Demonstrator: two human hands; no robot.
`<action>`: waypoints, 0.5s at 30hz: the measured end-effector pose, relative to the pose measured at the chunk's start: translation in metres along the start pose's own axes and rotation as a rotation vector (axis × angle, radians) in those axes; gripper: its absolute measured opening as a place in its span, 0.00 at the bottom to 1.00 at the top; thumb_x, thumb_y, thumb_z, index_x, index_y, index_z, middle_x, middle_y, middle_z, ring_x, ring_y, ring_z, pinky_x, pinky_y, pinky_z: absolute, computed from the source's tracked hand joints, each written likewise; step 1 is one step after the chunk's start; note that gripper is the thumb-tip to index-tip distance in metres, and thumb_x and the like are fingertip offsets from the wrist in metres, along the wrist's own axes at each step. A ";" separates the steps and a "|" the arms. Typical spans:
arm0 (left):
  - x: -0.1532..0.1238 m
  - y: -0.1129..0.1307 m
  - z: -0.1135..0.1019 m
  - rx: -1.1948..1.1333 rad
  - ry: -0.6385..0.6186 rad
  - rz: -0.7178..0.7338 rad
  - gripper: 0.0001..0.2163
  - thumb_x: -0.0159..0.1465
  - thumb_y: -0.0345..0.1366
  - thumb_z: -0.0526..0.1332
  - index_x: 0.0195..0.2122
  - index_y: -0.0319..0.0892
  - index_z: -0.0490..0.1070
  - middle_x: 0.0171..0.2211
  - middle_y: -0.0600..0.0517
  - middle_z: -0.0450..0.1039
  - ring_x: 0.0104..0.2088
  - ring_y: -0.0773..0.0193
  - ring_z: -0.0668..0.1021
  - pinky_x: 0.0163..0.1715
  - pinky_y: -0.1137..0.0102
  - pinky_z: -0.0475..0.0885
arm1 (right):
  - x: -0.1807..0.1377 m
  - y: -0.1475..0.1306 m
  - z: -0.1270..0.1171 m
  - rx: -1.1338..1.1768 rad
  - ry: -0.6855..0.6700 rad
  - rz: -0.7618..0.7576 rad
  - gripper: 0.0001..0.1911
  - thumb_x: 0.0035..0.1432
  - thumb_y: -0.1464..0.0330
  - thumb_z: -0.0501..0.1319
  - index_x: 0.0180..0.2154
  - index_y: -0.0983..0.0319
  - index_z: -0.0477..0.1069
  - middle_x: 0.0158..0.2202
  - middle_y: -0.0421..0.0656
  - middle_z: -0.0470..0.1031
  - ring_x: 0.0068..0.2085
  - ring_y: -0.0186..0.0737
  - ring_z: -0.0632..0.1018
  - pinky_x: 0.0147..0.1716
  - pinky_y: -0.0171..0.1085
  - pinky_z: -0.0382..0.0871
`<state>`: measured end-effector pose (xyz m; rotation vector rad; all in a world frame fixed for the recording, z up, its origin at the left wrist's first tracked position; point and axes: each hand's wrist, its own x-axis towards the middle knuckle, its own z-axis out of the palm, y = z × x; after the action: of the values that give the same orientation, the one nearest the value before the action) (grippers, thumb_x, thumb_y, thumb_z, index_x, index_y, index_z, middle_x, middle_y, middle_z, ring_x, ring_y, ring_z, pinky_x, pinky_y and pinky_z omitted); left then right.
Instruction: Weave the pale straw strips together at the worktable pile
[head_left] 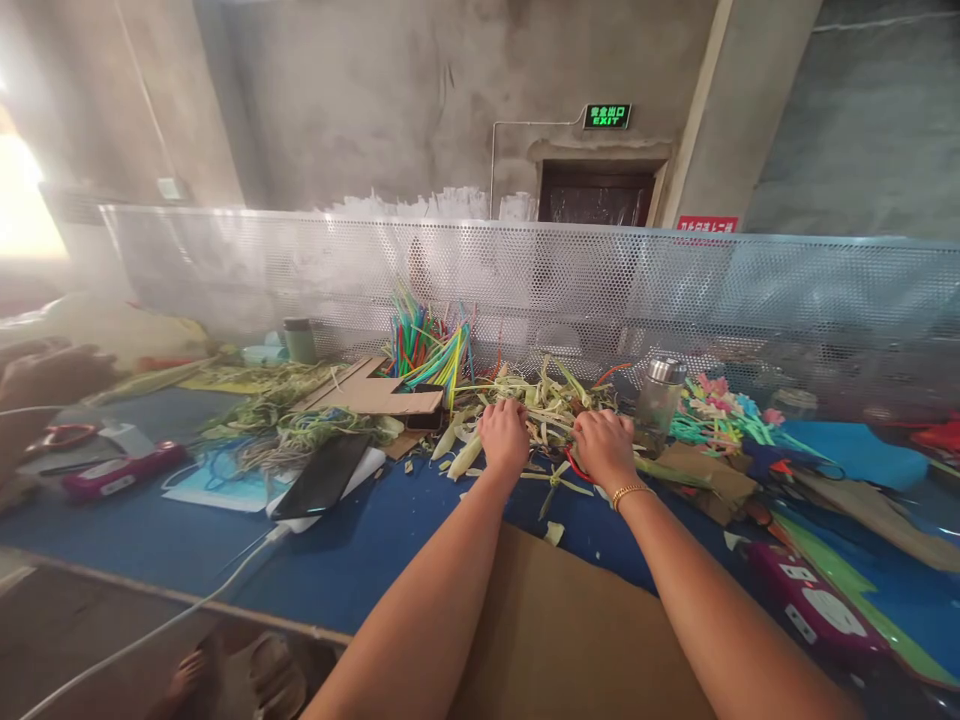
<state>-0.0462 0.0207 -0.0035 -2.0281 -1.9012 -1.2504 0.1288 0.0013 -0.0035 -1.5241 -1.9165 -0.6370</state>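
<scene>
Both arms reach forward to a heap of pale corn husks (559, 400) on the blue tabletop. My left hand (504, 432) is at the left side of the heap, its fingers curled closed; what lies in them is hidden. A bracelet circles the wrist of my right hand (604, 445), which is closed at the heap's right side, its contents also hidden. Part of a red loop (576, 464) shows just below that hand. Between and below the hands lies a star-shaped piece of crossed husk strips (555, 478). Small husk scraps are scattered around it.
Brown cardboard (559, 620) lies in front. Left are a black phone (322, 478), a purple box (124, 470) and colourful pipe cleaners (427, 345). A bottle (660, 400), craft flowers (724, 405) and another purple box (817, 605) stand right. A perforated metal screen (337, 270) closes the back.
</scene>
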 end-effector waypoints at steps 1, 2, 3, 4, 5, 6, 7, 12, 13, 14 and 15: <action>0.000 0.000 0.000 0.000 -0.002 -0.003 0.11 0.67 0.39 0.49 0.39 0.46 0.70 0.43 0.47 0.74 0.47 0.53 0.70 0.46 0.61 0.60 | 0.001 0.000 -0.002 -0.007 0.007 0.002 0.06 0.60 0.68 0.57 0.30 0.60 0.68 0.34 0.45 0.76 0.42 0.45 0.67 0.44 0.43 0.48; 0.000 0.000 0.001 -0.003 -0.003 -0.005 0.11 0.67 0.39 0.49 0.39 0.46 0.70 0.43 0.47 0.73 0.47 0.53 0.70 0.46 0.61 0.60 | 0.001 -0.001 -0.003 -0.009 0.011 -0.003 0.06 0.60 0.68 0.56 0.31 0.60 0.68 0.34 0.45 0.76 0.43 0.45 0.66 0.44 0.43 0.48; 0.000 0.000 0.000 -0.006 -0.002 -0.007 0.11 0.67 0.39 0.49 0.39 0.46 0.70 0.43 0.47 0.73 0.47 0.53 0.70 0.46 0.61 0.60 | 0.002 -0.001 -0.005 -0.006 0.012 -0.015 0.06 0.60 0.68 0.56 0.31 0.60 0.68 0.34 0.45 0.76 0.44 0.45 0.66 0.44 0.43 0.47; 0.000 0.000 0.000 -0.008 0.000 -0.011 0.10 0.67 0.39 0.50 0.39 0.46 0.70 0.43 0.47 0.73 0.47 0.53 0.69 0.46 0.61 0.60 | 0.002 -0.002 -0.006 -0.001 0.011 -0.031 0.06 0.61 0.68 0.55 0.31 0.59 0.68 0.34 0.45 0.76 0.44 0.45 0.66 0.44 0.43 0.47; 0.000 0.000 0.000 -0.010 0.004 -0.018 0.10 0.67 0.39 0.50 0.38 0.46 0.70 0.43 0.47 0.73 0.47 0.53 0.69 0.46 0.61 0.60 | 0.002 -0.002 -0.007 0.005 0.007 -0.045 0.07 0.61 0.68 0.55 0.31 0.59 0.68 0.33 0.44 0.76 0.44 0.45 0.66 0.44 0.43 0.47; 0.000 0.000 -0.001 -0.012 0.011 -0.026 0.10 0.67 0.39 0.49 0.38 0.46 0.70 0.43 0.47 0.73 0.47 0.53 0.69 0.46 0.61 0.61 | 0.003 -0.002 -0.007 0.007 0.002 -0.052 0.08 0.61 0.68 0.54 0.30 0.59 0.68 0.32 0.44 0.76 0.43 0.45 0.66 0.44 0.43 0.47; 0.000 0.000 -0.002 -0.014 0.018 -0.036 0.11 0.67 0.38 0.49 0.38 0.46 0.70 0.43 0.47 0.73 0.47 0.53 0.69 0.46 0.61 0.61 | 0.003 -0.002 -0.008 0.006 -0.001 -0.053 0.08 0.62 0.68 0.54 0.31 0.59 0.68 0.30 0.44 0.76 0.42 0.44 0.66 0.43 0.43 0.47; 0.002 -0.002 -0.005 -0.020 0.046 -0.110 0.10 0.67 0.37 0.49 0.37 0.46 0.70 0.43 0.47 0.74 0.46 0.53 0.70 0.45 0.60 0.62 | 0.003 0.003 -0.006 -0.022 0.025 -0.004 0.09 0.63 0.67 0.54 0.30 0.59 0.69 0.30 0.42 0.76 0.39 0.42 0.66 0.42 0.43 0.46; 0.002 -0.003 -0.004 -0.022 0.049 -0.128 0.10 0.66 0.37 0.49 0.37 0.46 0.70 0.43 0.47 0.74 0.46 0.53 0.70 0.44 0.60 0.62 | 0.003 0.005 -0.006 -0.028 0.033 0.008 0.09 0.63 0.67 0.54 0.30 0.59 0.69 0.29 0.42 0.76 0.39 0.42 0.66 0.41 0.43 0.46; 0.002 -0.004 -0.004 -0.025 0.052 -0.141 0.10 0.66 0.37 0.49 0.37 0.46 0.70 0.42 0.47 0.74 0.46 0.52 0.70 0.44 0.60 0.62 | 0.002 0.006 -0.005 -0.034 0.040 0.019 0.10 0.63 0.67 0.54 0.29 0.59 0.69 0.29 0.42 0.76 0.38 0.42 0.66 0.41 0.43 0.46; 0.002 -0.004 -0.003 -0.030 0.055 -0.148 0.10 0.66 0.37 0.49 0.37 0.46 0.70 0.42 0.47 0.74 0.46 0.52 0.70 0.43 0.59 0.63 | 0.002 0.008 -0.005 -0.039 0.047 0.027 0.10 0.63 0.67 0.55 0.29 0.59 0.69 0.29 0.42 0.76 0.38 0.42 0.66 0.40 0.42 0.46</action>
<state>-0.0518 0.0216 -0.0021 -1.8756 -2.0509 -1.3609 0.1369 0.0009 0.0013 -1.5431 -1.8558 -0.6961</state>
